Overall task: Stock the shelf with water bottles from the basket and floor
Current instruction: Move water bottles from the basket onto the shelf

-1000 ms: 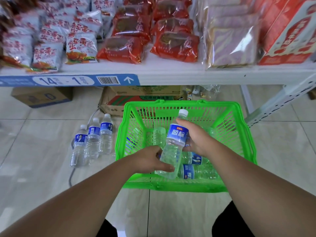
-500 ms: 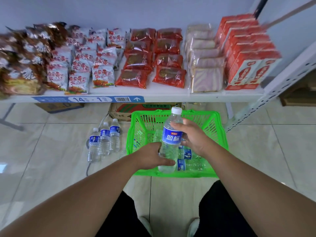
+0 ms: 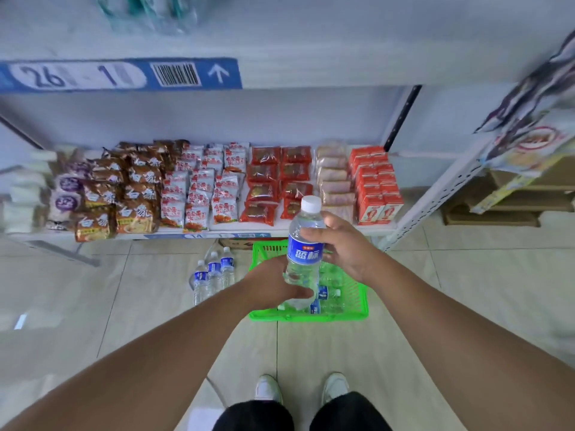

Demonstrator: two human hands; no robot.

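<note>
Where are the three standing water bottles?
In the head view, the three bottles stand on the floor tiles, just left of the green basket, below the snack shelf.

Bright, even light, soft shadows. Motion blur is smearing the upper shelf label (image 3: 119,74) and right edge; fisheye is bending the edges. Floor tiles (image 3: 62,306) are showing glare.
</note>
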